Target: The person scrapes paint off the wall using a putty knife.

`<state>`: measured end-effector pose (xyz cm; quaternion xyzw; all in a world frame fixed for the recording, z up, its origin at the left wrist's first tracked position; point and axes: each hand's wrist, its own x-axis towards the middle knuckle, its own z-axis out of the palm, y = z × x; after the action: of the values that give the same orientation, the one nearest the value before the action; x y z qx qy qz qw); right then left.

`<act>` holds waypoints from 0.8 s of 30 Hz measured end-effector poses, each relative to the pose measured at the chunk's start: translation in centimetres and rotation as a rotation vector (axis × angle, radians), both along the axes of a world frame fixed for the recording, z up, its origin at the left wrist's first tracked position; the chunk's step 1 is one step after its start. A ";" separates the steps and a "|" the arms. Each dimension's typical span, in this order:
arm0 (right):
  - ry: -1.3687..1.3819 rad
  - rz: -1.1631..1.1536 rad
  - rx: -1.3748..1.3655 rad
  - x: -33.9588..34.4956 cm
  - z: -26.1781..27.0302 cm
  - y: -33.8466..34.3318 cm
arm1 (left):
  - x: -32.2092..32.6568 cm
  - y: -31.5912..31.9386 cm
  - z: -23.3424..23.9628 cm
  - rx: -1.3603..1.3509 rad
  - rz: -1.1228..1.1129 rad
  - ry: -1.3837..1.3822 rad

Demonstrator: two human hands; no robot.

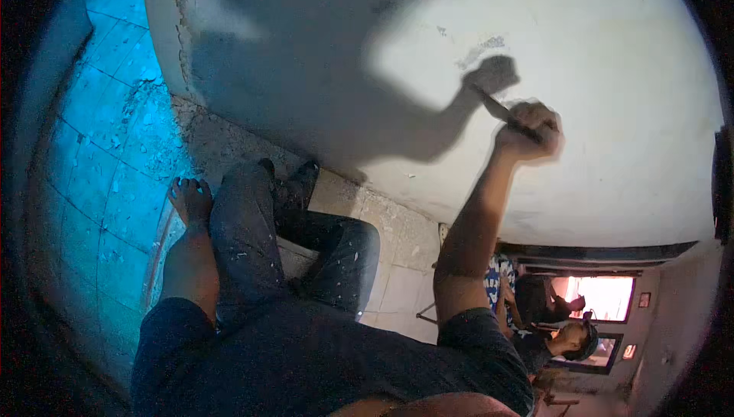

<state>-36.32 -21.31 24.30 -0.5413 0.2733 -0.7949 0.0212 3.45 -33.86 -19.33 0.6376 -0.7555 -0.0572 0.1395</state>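
Observation:
My right hand (533,130) is raised at the right, closed around a narrow, dark hand tool (498,106), perhaps a scraper; motion blurs the hand. The tool's far end points at the pale plastered wall (602,73), near a rough grey patch (490,44). Whether its tip touches the wall cannot be told. A shadow of the hand and arm falls on the wall. My left hand (192,202) is low at the left beside my knee, its fingers a little apart, with nothing seen in it.
Flakes of debris lie on the tiled floor (114,187), lit blue at the left. Cracked, peeling plaster (180,33) runs along the wall's left edge. At the lower right are other people, one in a dark cap (585,339), near a bright window (605,298).

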 end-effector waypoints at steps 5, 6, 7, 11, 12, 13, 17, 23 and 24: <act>0.167 -0.209 0.187 0.8 0.8 -0.4 | 0.1 0.0 -0.1 -0.089 -0.023 0.001; 0.041 -0.027 0.077 0.8 0.7 -0.5 | 0.1 0.1 -0.2 -0.088 -0.017 0.004; 0.038 0.095 0.031 1.0 0.9 -0.3 | 0.1 0.1 -0.3 -0.093 -0.015 0.026; 0.046 -0.431 0.229 0.6 0.3 -0.4 | 0.2 0.2 -0.6 -0.125 -0.020 0.057; -0.135 -0.335 0.291 0.3 0.4 -0.2 | 0.2 0.1 -0.7 -0.145 -0.029 0.059; -0.175 -0.330 0.212 0.5 0.2 -0.3 | 0.3 0.1 -0.7 -0.137 -0.014 0.038; 0.069 -0.113 0.101 0.6 0.3 -0.1 | 0.4 0.1 -0.7 -0.083 -0.008 0.060; -0.127 -0.395 0.209 1.0 0.2 -0.1 | 0.3 0.0 0.0 0.073 -0.005 0.016; -0.071 -0.386 0.221 1.0 0.2 0.2 | 0.3 0.1 0.2 0.128 0.005 0.024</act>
<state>-35.36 -21.10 24.51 -0.4448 0.4564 -0.7680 -0.0625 3.73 -33.79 -19.17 0.6462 -0.7471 -0.1126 0.1075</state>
